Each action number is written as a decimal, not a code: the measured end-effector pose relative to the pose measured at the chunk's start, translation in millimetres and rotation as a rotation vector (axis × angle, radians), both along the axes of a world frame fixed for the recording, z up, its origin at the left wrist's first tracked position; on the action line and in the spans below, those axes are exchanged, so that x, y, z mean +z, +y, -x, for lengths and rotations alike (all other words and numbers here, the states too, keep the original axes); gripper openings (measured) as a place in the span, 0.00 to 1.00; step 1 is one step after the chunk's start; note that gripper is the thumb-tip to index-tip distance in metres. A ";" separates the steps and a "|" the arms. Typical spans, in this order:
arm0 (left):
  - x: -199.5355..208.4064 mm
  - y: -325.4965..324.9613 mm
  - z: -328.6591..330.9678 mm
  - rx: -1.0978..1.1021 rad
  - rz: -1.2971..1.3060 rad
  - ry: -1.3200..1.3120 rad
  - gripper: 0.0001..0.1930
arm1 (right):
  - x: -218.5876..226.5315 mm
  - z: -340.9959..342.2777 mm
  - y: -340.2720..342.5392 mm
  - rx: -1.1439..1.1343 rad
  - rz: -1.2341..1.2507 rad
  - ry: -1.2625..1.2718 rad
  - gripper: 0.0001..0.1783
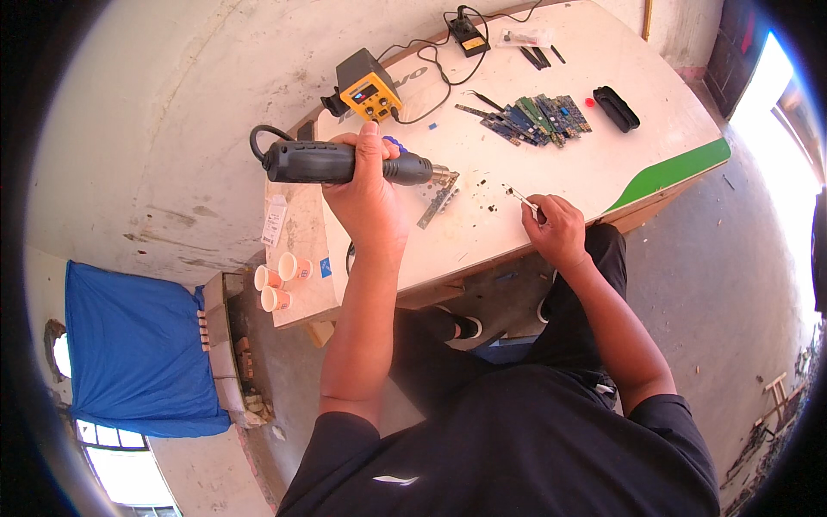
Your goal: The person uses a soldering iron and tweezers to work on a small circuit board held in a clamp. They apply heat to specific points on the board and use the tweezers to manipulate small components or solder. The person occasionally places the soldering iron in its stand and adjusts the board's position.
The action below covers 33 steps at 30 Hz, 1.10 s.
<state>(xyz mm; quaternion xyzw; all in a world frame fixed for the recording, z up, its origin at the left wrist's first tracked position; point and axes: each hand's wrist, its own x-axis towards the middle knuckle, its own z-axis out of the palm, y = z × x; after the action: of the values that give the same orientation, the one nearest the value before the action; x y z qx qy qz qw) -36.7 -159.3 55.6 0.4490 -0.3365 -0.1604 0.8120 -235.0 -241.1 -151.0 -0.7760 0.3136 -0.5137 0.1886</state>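
Note:
My left hand (pixel 370 185) is wrapped round the black handle of a hot air gun (pixel 314 162). Its metal nozzle points right, over a narrow circuit board (pixel 438 205) lying on the white table. In my right hand (pixel 558 226) a pair of metal tweezers (pixel 519 197) is pinched, with the tips toward the board but apart from it. Small dark chips (pixel 492 207) lie scattered between the board and the tweezers. Whether the tweezer tips hold anything is too small to tell.
A yellow and black soldering station (pixel 369 93) stands at the far left, its cable running to a soldering iron stand (pixel 468 34). Farther right lie a pile of circuit boards (pixel 538 119) and a black case (pixel 616 109). Paper cups (pixel 276 299) stand near the table's left edge.

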 end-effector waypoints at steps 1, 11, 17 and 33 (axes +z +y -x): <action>0.0 0.0 0.1 0.000 0.000 0.000 0.09 | 0.0 0.0 0.1 -0.001 0.000 -0.001 0.06; 0.2 -0.1 -0.1 -0.003 0.006 -0.002 0.10 | -1.8 0.1 -0.2 -0.002 -0.006 0.001 0.06; -0.3 -0.4 -0.1 0.001 0.008 -0.011 0.09 | 0.0 -0.5 0.7 0.002 -0.023 -0.007 0.06; -0.1 0.0 0.0 0.007 0.010 -0.020 0.10 | -3.4 -0.3 -0.6 -0.003 0.003 -0.005 0.06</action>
<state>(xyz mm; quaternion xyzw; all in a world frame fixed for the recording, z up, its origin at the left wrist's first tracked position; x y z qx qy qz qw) -36.7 -159.4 55.4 0.4475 -0.3438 -0.1515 0.8116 -234.6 -241.7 -154.4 -0.7746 0.3136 -0.5162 0.1874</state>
